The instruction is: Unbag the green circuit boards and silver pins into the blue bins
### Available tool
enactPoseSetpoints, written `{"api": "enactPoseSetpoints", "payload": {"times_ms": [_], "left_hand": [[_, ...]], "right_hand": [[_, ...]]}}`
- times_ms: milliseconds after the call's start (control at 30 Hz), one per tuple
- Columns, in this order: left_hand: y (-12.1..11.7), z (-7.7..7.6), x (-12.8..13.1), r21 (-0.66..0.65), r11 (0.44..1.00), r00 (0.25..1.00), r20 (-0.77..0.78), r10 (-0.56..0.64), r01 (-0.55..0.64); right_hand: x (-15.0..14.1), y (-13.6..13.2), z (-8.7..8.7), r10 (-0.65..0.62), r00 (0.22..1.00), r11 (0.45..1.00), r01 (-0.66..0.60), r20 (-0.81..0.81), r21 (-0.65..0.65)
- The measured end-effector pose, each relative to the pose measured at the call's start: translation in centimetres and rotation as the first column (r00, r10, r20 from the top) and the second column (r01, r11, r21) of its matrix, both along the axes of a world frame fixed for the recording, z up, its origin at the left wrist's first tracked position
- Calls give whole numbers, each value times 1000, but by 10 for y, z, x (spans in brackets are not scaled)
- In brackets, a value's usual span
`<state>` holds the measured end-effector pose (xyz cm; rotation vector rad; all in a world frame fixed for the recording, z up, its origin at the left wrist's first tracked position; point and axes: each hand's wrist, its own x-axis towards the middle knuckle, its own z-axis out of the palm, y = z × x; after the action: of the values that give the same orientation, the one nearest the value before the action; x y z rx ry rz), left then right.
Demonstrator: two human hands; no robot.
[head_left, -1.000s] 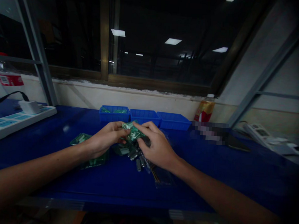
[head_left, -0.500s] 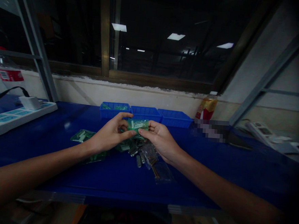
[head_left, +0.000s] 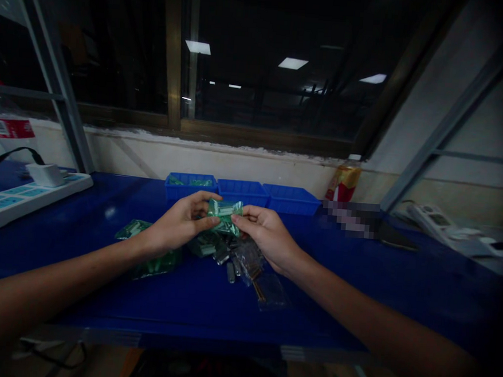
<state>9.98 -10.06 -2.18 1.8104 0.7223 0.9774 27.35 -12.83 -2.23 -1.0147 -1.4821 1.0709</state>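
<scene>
A green plastic packet [head_left: 226, 211] before the middle bin [head_left: 251, 198] is pinched at opposite edges by left hand [head_left: 180, 221] and right hand [head_left: 269, 233].

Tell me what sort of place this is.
Probably a bench in an indoor workshop: a small green packet is being held up, three blue bins stand in a row on the blue tabletop, and a power strip lies at the left.

Table [head_left: 191, 313]: blue, smooth-topped. Far side: three bins [head_left: 244, 195] in a row. Left: power strip [head_left: 22, 201], set aslant. Centre: green packets [head_left: 151, 266], partly hidden; beside them, loose grey parts [head_left: 230, 272], near clear bags [head_left: 272, 293]. Right: dark flat object [head_left: 396, 240], partly obscured.
</scene>
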Motion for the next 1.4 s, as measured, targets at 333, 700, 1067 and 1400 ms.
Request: {"api": "enactPoseSetpoints", "payload": {"times_ms": [333,700,1067,1400], "left_hand": [[-1,4,-1,-15,1000,1000,10,15,-15],[1,1,0,-41,997,998,21,62,-61],[2,2,-1,-423,903,995,36,96,-72],[-5,6,0,-233,972,998,47,52,-40]], "right_hand": [[4,5,0,70,997,997,-69,43,-35],[6,8,-3,14,996,998,-18,83,52],[11,3,-3,-396,849,787,119,349,606],[8,-4,1,-403,828,707,11,389,707]]}}
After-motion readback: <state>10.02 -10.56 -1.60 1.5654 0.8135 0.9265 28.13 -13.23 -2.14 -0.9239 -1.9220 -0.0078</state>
